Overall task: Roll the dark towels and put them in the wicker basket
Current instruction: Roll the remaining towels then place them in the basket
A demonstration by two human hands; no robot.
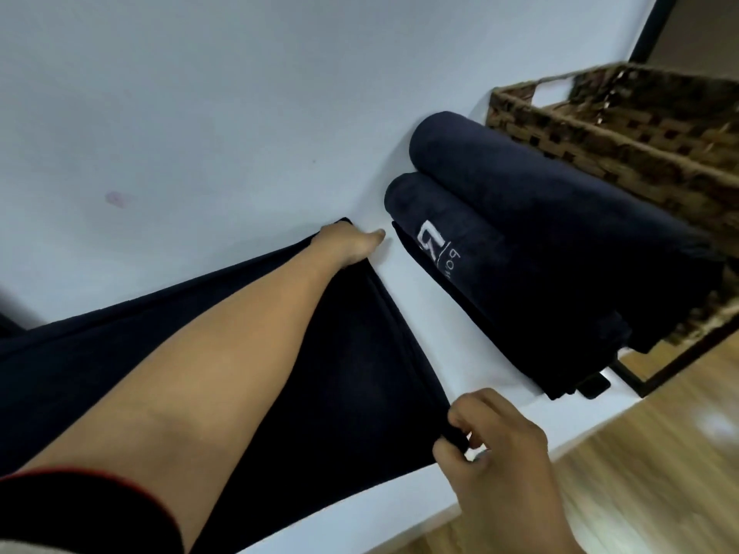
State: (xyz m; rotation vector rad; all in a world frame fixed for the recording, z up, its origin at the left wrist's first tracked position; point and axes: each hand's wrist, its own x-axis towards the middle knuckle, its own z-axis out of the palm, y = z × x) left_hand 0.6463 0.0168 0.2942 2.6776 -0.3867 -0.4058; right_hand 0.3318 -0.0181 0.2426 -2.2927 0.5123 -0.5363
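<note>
**Flat dark towel held at two corners, beside two rolls and the basket**

Head view. A dark flat towel (320, 373) lies spread on the white counter (200, 113), running from the centre toward the lower left. The left-hand grip (352, 243), at the end of a bare forearm (224, 353) stretched across the cloth, rests on the towel's far corner. Its thumb points out over the counter and its fingers are hidden, so whether they pinch the cloth cannot be told. The right-hand grip (496, 445) pinches the near corner between thumb and curled fingers, close to the counter's front edge. To the right, apart from the flat towel, two rolled towels lie side by side and touching. The nearer roll (500, 281) bears a white logo, and the farther roll (520, 181) lies along the wall of the wicker basket (600, 145). A dark sleeve (80, 513) with a red edge covers the upper left arm. Wooden floor (640, 473) shows beyond the counter's edge.
</note>
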